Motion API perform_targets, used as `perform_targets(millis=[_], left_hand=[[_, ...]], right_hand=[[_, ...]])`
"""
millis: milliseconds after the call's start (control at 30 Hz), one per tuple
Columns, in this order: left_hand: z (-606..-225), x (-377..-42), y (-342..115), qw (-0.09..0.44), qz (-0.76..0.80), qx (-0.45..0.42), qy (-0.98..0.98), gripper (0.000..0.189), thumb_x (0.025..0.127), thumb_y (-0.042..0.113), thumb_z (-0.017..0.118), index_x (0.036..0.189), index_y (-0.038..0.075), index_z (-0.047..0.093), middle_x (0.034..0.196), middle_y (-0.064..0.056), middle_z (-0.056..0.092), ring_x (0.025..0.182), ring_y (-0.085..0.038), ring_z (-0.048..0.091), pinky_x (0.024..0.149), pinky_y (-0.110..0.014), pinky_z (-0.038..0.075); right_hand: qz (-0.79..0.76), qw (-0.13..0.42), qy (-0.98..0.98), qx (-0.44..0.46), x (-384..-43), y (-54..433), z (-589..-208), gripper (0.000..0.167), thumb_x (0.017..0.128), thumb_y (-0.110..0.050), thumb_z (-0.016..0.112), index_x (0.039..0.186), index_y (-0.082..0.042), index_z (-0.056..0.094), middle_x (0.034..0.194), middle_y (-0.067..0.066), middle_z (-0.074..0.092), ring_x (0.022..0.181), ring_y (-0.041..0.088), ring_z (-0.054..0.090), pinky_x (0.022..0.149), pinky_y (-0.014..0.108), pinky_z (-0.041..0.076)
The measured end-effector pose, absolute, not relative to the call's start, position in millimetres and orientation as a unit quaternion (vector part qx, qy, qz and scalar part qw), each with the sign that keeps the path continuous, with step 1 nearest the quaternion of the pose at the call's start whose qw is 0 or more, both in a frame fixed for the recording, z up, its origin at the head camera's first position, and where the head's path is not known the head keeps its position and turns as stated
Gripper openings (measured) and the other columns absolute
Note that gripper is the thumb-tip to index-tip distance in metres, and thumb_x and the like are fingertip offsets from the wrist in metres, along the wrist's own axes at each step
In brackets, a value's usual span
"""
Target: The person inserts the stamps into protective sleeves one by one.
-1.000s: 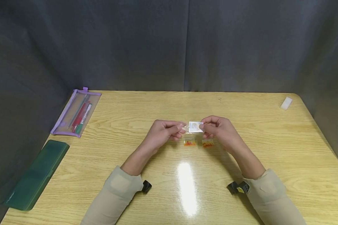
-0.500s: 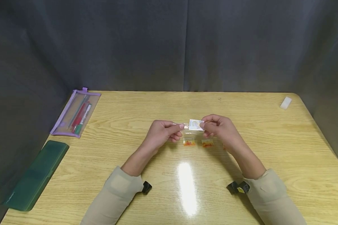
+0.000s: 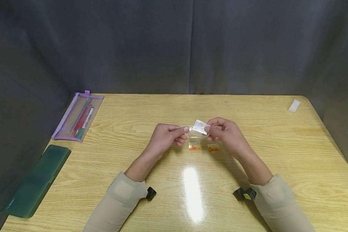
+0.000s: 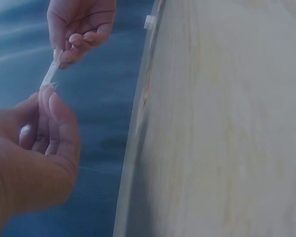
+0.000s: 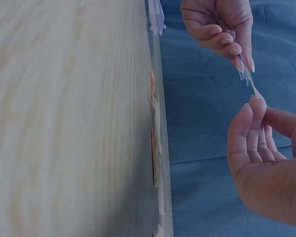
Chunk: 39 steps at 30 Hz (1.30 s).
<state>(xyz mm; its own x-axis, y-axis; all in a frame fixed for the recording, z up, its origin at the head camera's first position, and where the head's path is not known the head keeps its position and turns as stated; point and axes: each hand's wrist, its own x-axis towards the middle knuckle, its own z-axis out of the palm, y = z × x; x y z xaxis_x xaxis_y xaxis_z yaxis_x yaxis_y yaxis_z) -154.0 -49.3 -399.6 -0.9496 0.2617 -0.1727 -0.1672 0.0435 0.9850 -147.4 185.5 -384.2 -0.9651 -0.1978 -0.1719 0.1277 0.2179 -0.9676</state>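
Observation:
My left hand [image 3: 169, 136] pinches a small clear plastic sleeve [image 5: 245, 73] between thumb and fingers. Opposite it, my right hand [image 3: 225, 132] pinches a small white printed card [image 3: 199, 125] by its right end; the card is tilted and overlaps the sleeve in the head view. Both hands are raised above the wooden table, as the wrist views show, with the fingertips a short way apart. Below them on the table lie two little orange-and-yellow picture pieces, a left piece [image 3: 194, 146] and a right piece [image 3: 213, 147].
A mesh pouch [image 3: 64, 127] with purple edging and several pens inside lies at the table's far left. Nearer on that side is a dark green case [image 3: 39, 182]. A small white block [image 3: 294, 106] sits by the back right corner. Dark curtains [image 3: 133, 48] surround the table.
The white card has gone from nearly level to tilted, its left corner lifted slightly. More of the clear sleeve shows beneath it. The left hand has barely moved.

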Motion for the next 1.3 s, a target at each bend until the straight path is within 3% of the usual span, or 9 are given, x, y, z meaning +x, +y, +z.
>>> perform_targets(millis=[200,467,767,1300], left_hand=[[-399.0,-154.4,-49.5,0.148,0.686,0.023,0.712,0.034,0.094,0.024,0.075,0.102,-0.009,0.076,0.072,-0.003,0.073,0.062,-0.010,0.069,0.073,-0.042,0.064],[-399.7,-153.4,-48.5,0.157,0.679,0.031,0.716,0.038,0.093,0.025,0.075,0.100,-0.013,0.075,0.070,0.000,0.072,0.062,-0.010,0.067,0.069,-0.034,0.064],[-399.6,-154.0,-49.5,0.154,0.683,0.025,0.714,0.037,0.093,0.025,0.076,0.099,-0.011,0.075,0.070,-0.002,0.073,0.062,-0.012,0.068,0.071,-0.040,0.064],[-398.2,-154.4,-47.6,0.169,0.669,0.029,0.723,0.032,0.091,0.021,0.078,0.100,-0.009,0.076,0.071,-0.003,0.073,0.062,-0.011,0.067,0.070,-0.036,0.063]], right_hand=[[-0.620,0.131,0.773,-0.030,-147.2,187.2,-384.4,0.022,0.100,-0.015,0.062,0.112,0.004,0.060,0.088,0.004,0.070,0.071,0.009,0.066,0.073,0.031,0.060],[-0.637,0.128,0.760,-0.025,-147.6,187.0,-383.9,0.021,0.100,-0.015,0.063,0.111,0.002,0.059,0.085,-0.001,0.071,0.070,0.008,0.066,0.071,0.028,0.060],[-0.618,0.153,0.770,-0.039,-147.9,188.1,-383.3,0.023,0.100,-0.016,0.063,0.112,0.005,0.061,0.085,-0.001,0.068,0.069,0.009,0.064,0.072,0.030,0.060],[-0.613,0.177,0.768,-0.052,-147.2,188.5,-385.3,0.027,0.099,-0.013,0.063,0.118,0.007,0.062,0.089,0.005,0.071,0.070,0.012,0.064,0.074,0.034,0.060]])
